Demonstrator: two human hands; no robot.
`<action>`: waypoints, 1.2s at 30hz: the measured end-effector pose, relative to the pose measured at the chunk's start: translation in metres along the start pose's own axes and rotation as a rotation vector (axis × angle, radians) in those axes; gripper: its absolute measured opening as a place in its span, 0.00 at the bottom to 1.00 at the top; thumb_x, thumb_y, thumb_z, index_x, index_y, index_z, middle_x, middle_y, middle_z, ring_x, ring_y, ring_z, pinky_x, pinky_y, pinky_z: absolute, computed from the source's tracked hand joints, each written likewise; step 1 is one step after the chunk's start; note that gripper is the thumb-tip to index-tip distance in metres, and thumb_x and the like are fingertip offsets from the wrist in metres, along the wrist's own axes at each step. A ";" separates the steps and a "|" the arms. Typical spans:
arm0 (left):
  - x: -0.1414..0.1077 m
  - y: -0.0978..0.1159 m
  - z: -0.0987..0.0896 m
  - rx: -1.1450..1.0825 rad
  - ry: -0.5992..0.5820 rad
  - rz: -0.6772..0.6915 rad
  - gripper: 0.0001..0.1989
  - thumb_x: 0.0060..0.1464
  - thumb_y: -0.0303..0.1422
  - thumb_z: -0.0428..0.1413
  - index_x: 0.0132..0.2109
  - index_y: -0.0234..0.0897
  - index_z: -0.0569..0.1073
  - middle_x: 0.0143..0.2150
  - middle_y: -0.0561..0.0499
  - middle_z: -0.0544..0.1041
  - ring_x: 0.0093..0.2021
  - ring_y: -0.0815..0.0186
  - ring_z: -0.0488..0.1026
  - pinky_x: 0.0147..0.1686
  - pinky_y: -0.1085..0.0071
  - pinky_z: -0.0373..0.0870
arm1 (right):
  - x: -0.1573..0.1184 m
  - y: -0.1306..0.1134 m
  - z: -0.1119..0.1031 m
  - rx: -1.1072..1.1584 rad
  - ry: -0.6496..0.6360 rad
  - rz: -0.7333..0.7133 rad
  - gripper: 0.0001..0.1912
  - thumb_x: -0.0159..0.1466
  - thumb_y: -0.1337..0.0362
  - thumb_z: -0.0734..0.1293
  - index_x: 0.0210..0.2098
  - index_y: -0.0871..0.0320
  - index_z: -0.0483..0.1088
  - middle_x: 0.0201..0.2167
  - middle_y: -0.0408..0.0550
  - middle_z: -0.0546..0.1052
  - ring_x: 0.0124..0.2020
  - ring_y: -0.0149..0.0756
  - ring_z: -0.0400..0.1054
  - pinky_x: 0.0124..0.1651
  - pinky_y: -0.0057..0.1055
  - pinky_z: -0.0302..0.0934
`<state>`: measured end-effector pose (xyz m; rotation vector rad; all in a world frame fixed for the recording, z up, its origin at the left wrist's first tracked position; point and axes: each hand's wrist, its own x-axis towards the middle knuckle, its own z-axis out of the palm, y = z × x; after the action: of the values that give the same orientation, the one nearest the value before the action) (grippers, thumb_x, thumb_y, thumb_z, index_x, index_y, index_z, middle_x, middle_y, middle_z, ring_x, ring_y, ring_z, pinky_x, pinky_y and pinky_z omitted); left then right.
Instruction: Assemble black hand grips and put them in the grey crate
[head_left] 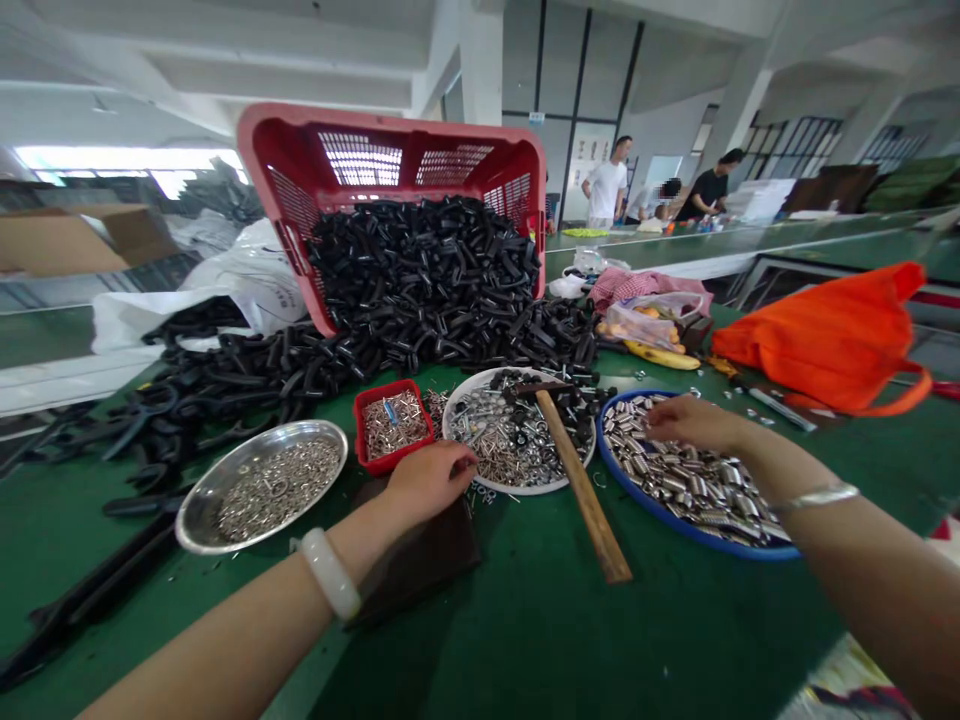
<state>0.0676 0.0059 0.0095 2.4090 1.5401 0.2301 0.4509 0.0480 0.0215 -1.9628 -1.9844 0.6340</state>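
My left hand hovers above a dark flat block, fingers curled together by the rim of a white plate. Whatever it may hold is hidden. That plate bears rivets, clear and black small parts. A hammer with a wooden handle rests across its right side. Over at the right, my right hand reaches into a blue tray of short shiny metal cylinders. Its fingers are pinched together at the pile, and their tips are too small to show what is between them.
A red crate tips out black curved parts. Left stand a steel dish of small metal bits and a red box of rivets. A banana and an orange bag lie right. People work behind.
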 end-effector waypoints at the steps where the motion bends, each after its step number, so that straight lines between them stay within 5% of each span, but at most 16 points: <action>1: 0.011 0.003 0.003 0.019 0.023 0.033 0.13 0.53 0.38 0.47 0.43 0.45 0.72 0.41 0.53 0.73 0.38 0.66 0.70 0.36 0.72 0.64 | -0.008 0.000 -0.003 0.155 -0.002 0.015 0.13 0.50 0.56 0.66 0.31 0.58 0.73 0.26 0.48 0.75 0.27 0.35 0.67 0.28 0.29 0.61; 3: 0.032 0.009 0.010 0.081 0.051 0.060 0.14 0.53 0.37 0.47 0.45 0.47 0.72 0.44 0.52 0.72 0.40 0.65 0.70 0.37 0.71 0.65 | -0.022 -0.004 -0.005 0.378 0.003 0.058 0.20 0.52 0.53 0.65 0.39 0.58 0.72 0.30 0.49 0.74 0.28 0.34 0.66 0.28 0.28 0.61; 9: 0.075 0.018 0.031 0.162 0.025 0.015 0.15 0.49 0.40 0.53 0.44 0.48 0.72 0.45 0.52 0.73 0.42 0.60 0.70 0.39 0.67 0.65 | -0.060 -0.038 0.012 0.482 -0.138 -0.045 0.28 0.54 0.51 0.64 0.52 0.54 0.63 0.23 0.41 0.69 0.20 0.27 0.59 0.21 0.24 0.52; 14: 0.080 0.011 0.033 0.108 0.035 -0.011 0.13 0.50 0.39 0.51 0.42 0.46 0.73 0.42 0.51 0.75 0.41 0.60 0.71 0.38 0.67 0.66 | -0.074 -0.066 0.040 0.915 -0.092 -0.023 0.24 0.54 0.55 0.67 0.49 0.53 0.65 0.32 0.44 0.73 0.26 0.28 0.63 0.26 0.25 0.56; 18: 0.072 0.005 0.030 0.005 0.158 -0.049 0.11 0.52 0.33 0.49 0.40 0.44 0.75 0.41 0.50 0.76 0.42 0.60 0.71 0.42 0.65 0.65 | -0.068 -0.084 0.067 1.157 -0.057 0.080 0.21 0.51 0.57 0.70 0.43 0.56 0.69 0.35 0.47 0.75 0.33 0.30 0.66 0.28 0.24 0.56; 21: 0.057 0.011 0.026 -0.388 0.248 -0.152 0.09 0.50 0.30 0.53 0.38 0.40 0.75 0.39 0.49 0.76 0.40 0.63 0.72 0.42 0.67 0.66 | -0.064 -0.100 0.080 1.204 -0.088 0.045 0.21 0.48 0.58 0.71 0.40 0.57 0.70 0.34 0.46 0.75 0.31 0.29 0.66 0.23 0.23 0.54; 27: 0.012 0.036 0.020 -1.625 0.112 -0.474 0.05 0.46 0.24 0.57 0.34 0.31 0.73 0.29 0.48 0.75 0.28 0.72 0.73 0.29 0.78 0.69 | -0.063 -0.138 0.102 1.092 0.000 -0.150 0.15 0.47 0.61 0.72 0.34 0.56 0.72 0.30 0.43 0.75 0.31 0.29 0.67 0.34 0.27 0.62; 31: -0.009 0.039 0.015 -1.906 0.085 -0.477 0.05 0.47 0.21 0.56 0.34 0.30 0.72 0.26 0.50 0.74 0.26 0.74 0.72 0.25 0.82 0.69 | -0.066 -0.160 0.112 0.887 0.062 -0.355 0.11 0.52 0.60 0.68 0.35 0.55 0.73 0.30 0.44 0.74 0.30 0.31 0.67 0.31 0.29 0.65; 36: -0.023 0.034 0.010 -2.023 0.098 -0.508 0.04 0.49 0.20 0.54 0.33 0.29 0.72 0.27 0.50 0.74 0.26 0.75 0.72 0.26 0.82 0.71 | -0.068 -0.176 0.118 0.867 0.036 -0.381 0.12 0.53 0.58 0.67 0.35 0.56 0.73 0.29 0.45 0.73 0.28 0.31 0.67 0.26 0.29 0.66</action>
<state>0.0904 -0.0299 0.0110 0.4114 0.8303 1.0677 0.2427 -0.0293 0.0124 -1.0439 -1.5793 1.0944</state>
